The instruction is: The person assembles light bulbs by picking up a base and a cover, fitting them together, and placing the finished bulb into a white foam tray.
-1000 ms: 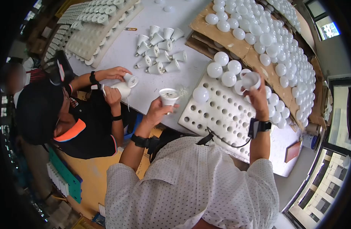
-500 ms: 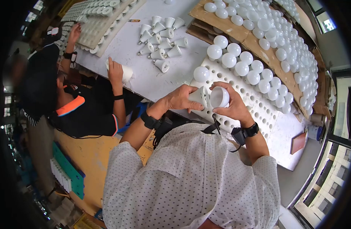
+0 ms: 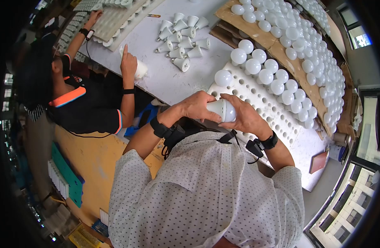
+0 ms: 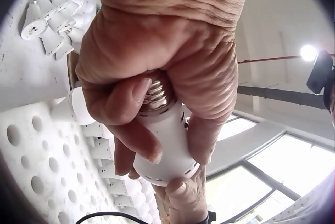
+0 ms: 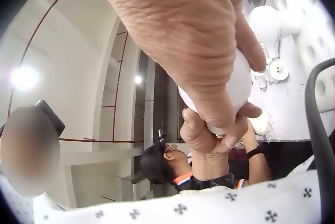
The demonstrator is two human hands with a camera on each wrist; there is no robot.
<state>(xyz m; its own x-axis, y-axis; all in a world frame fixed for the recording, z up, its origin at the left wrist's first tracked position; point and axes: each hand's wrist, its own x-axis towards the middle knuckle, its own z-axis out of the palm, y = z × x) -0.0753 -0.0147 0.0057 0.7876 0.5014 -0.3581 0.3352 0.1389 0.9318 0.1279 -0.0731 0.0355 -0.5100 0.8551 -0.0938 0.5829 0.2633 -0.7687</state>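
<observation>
holding a bulb (image 3: pixel 222 110), left grip (image 3: pixel 196 106) curled round base (image 3: pixel 214 107), right grip (image 3: pixel 250 116) round dome (image 3: pixel 229 110)

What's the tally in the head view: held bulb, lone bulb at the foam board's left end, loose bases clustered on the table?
Held bulb, left hand and right hand on it: 1
Lone bulb on foam board: 1
Loose bases on table: 14
Total: 16

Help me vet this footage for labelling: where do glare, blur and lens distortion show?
Head: fisheye distortion, black corners, held bulb fairly sharp; left wrist: ceiling light glares, window panes wash out; right wrist: bigger lamp blooms, oval patch at left blurred.
</observation>
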